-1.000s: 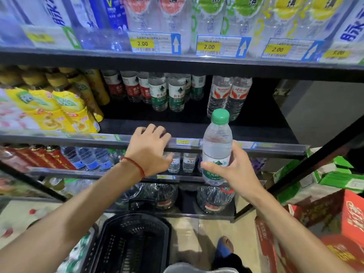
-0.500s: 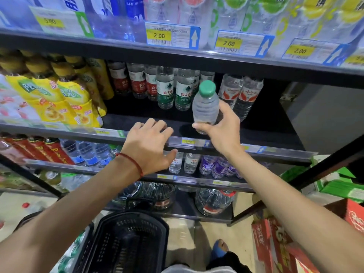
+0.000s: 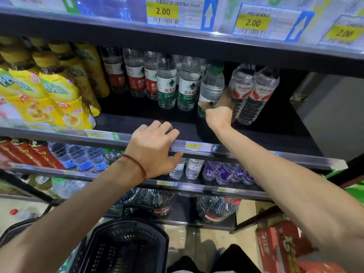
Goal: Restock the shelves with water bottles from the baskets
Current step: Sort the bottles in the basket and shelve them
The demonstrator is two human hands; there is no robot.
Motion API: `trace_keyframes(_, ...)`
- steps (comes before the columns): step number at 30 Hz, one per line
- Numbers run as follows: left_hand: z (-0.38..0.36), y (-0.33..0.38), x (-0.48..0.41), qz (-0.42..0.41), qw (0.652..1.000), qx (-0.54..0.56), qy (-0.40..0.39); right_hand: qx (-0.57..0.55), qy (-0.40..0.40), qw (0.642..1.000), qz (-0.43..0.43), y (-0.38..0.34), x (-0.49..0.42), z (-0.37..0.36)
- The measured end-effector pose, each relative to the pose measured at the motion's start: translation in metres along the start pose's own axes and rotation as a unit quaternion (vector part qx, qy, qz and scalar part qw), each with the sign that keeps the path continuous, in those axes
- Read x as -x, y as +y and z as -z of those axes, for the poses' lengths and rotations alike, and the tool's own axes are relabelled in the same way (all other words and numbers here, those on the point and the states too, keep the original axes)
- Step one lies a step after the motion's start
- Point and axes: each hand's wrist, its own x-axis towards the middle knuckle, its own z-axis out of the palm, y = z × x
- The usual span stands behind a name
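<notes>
Now | right hand (image 3: 218, 115) grips water bottle (image 3: 211, 85) — base in fist | left hand (image 3: 151, 148) clasps shelf (image 3: 256, 154)

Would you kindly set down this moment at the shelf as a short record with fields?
right hand: grips bottle near its base
bottle: green cap, leaning, between green-label bottles and flame-label pair; base hidden by the hand
left hand: fingers curled over rail, thumb under it
basket: black, below the left arm
</notes>
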Motion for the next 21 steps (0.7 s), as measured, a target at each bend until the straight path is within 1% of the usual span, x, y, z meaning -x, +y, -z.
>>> trace_keyframes(3,-0.007,-0.001,-0.003,0.004,1.000,0.011,0.008,0.013,0.032,0.998,0.044,0.010,-0.021,-0.014)
trace_keyframes(8,-0.016,-0.005,-0.005,0.008,0.999,0.025,0.027,0.056,0.033,0.996,0.060,0.003,-0.033,-0.026)
trace_keyframes(10,-0.019,-0.007,-0.005,0.012,0.999,0.030,0.031,0.049,0.037,0.995,0.074,0.004,-0.038,-0.032)
trace_keyframes(13,-0.022,-0.010,-0.005,0.018,0.999,0.038,0.031,0.025,0.037,0.997,0.065,0.006,-0.045,-0.035)
trace_keyframes(15,-0.024,-0.012,-0.004,0.021,0.999,0.040,0.028,0.015,0.021,0.999,0.045,0.007,-0.050,-0.034)
trace_keyframes(21,-0.030,-0.013,-0.005,0.040,0.997,0.059,0.021,0.003,-0.079,0.997,0.006,0.005,-0.061,-0.030)
